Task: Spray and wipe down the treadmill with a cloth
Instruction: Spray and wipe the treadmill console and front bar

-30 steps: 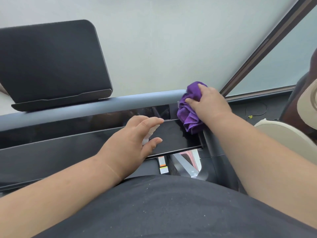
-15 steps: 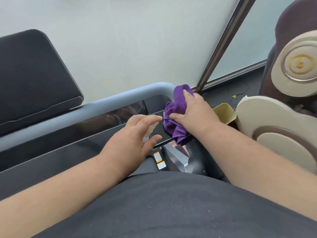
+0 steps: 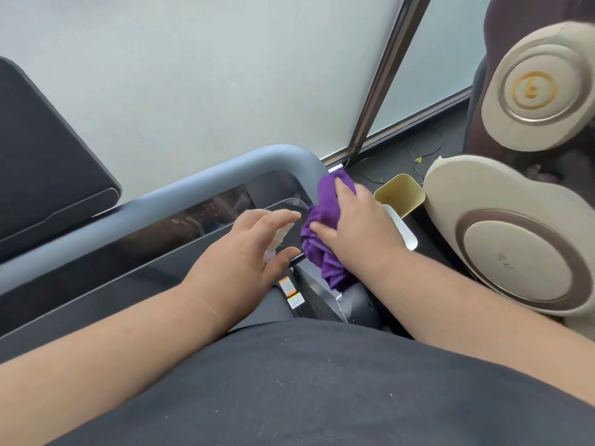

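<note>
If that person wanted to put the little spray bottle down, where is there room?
The long black panel is bare between the grey rail and the person's left arm, from the left hand out to the left. The right corner is crowded: the right hand presses the purple cloth there, beside the left hand gripping the spray bottle.

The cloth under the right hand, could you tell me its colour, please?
Purple; the cloth shows in the head view.

Frosted window (image 3: 209,75), dark floor (image 3: 402,156), possibly massage chair (image 3: 521,226).
</note>
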Demonstrator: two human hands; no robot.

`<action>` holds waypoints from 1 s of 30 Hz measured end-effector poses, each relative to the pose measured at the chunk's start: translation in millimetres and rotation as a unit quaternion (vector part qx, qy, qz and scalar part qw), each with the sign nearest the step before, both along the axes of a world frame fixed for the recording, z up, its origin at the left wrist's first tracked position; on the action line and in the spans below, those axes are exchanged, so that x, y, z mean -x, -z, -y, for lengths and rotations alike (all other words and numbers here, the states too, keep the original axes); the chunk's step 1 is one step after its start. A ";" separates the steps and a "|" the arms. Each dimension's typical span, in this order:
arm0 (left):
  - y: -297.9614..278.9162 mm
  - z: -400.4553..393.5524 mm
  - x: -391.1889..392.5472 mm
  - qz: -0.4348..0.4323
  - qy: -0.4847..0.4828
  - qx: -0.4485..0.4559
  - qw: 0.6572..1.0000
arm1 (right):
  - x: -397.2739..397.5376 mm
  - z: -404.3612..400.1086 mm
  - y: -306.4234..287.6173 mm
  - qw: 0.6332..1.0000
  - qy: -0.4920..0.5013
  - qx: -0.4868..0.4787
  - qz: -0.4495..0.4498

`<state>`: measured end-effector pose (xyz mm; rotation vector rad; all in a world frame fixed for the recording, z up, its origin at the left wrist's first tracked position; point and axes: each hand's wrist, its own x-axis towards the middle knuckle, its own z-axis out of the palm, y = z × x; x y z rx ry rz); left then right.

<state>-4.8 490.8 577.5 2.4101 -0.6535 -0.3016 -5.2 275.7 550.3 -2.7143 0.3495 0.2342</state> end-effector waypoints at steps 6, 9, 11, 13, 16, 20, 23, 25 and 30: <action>-5.2 14.7 7.8 0.002 0.072 -0.012 0.997 | -8.7 4.7 -4.2 1.000 0.004 -0.012 -0.028; -4.6 15.4 7.9 0.015 0.100 -0.020 0.995 | 40.8 19.2 -3.1 0.998 0.034 -0.039 -0.035; -3.9 15.4 6.6 0.011 0.110 -0.020 0.994 | 81.5 26.6 -0.4 0.996 0.059 -0.052 -0.040; -3.8 15.9 5.6 0.008 0.122 -0.019 0.992 | 123.6 29.4 2.8 0.994 0.083 -0.051 -0.043; -4.9 17.8 3.5 0.013 0.145 -0.019 0.989 | 163.9 25.0 6.2 0.992 0.108 -0.047 -0.051; -5.3 18.5 2.4 0.013 0.164 -0.024 0.986 | 154.7 14.5 7.1 0.993 0.116 -0.021 -0.028; -4.7 16.6 4.5 0.011 0.170 -0.027 0.985 | 132.1 7.2 2.6 0.996 0.084 0.023 -0.010; -3.6 16.0 5.6 0.005 0.166 -0.031 0.986 | 111.2 4.1 -1.8 0.997 0.067 0.026 -0.004; -8.2 20.2 6.6 -0.004 0.158 -0.030 0.987 | 28.2 -4.9 -4.3 0.999 0.039 0.013 0.009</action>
